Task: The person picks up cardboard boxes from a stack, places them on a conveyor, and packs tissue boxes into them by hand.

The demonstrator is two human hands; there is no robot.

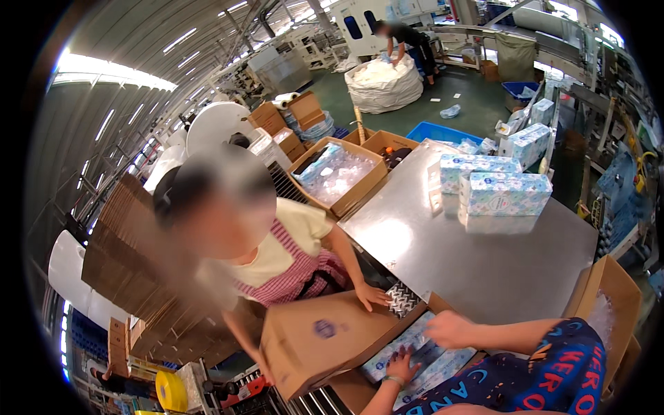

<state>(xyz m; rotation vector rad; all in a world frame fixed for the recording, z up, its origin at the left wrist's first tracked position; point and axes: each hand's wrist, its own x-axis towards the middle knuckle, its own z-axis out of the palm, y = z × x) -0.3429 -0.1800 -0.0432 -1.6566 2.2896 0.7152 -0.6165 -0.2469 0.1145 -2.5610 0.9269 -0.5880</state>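
Left hand (401, 365) spread flat on tissue packs (415, 353) inside open carton (325, 346). Right hand (448, 328) loosely curled just above; co-worker's hand (370, 296) steadies the flap.

Below you, blue-and-white tissue packs (415, 353) fill the open brown carton (325, 346), which bears a round blue label (324, 328). Two more blue-and-white packs (508, 194) stand together on the counter's (477, 263) far side.
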